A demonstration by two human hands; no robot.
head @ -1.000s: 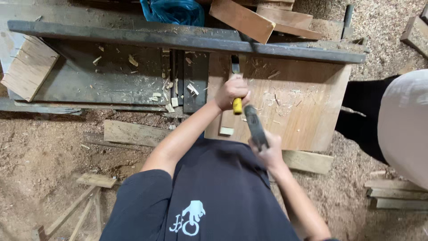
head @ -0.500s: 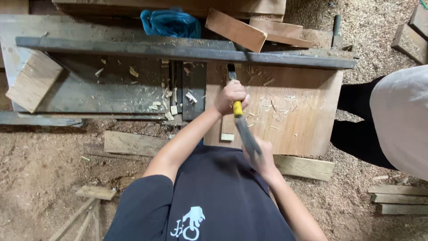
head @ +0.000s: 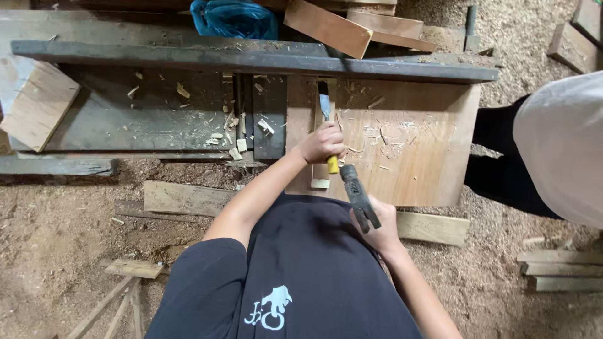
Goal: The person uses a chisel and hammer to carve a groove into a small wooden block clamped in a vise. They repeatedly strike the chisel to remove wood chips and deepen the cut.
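Yellow-handled steel chisel (head: 326, 122) is upright-ish along a narrow pale wooden strip (head: 321, 169), blade end pointing away from the body, toward the long dark grey beam (head: 251, 59). Left hand (head: 321, 143) is clamped round the chisel shaft, only the yellow butt showing below the fist.

Change since half a second ago: the dark metal-headed hammer (head: 359, 196) has come forward, and its head now sits touching or just short of the yellow butt; cannot tell which. A second ago it hung further back, beside the torso. Chisel and left hand have barely shifted on the strip. Reads as a strike landing or just landed, so the cut in the strip is mid-way, not finished. That's my judgement.

Right hand (head: 380, 227) is closed on the hammer handle, low near the waist. Hands are apart, linked only through hammer and chisel.

The strip lies on a wide reddish-brown plywood sheet (head: 408, 144), parallel to its left edge, its near end close to the sheet's front edge. Strip surface looks pale and freshly cut near the blade; the blade tip itself is too small to read. Pale wood chips (head: 377, 135) are scattered on the sheet right of the chisel, more (head: 235, 129) on the dark bench surface to the left.

Blue plastic bag (head: 233, 17) sits behind the beam. Another person in a white top (head: 562, 150) stands at right, well clear.
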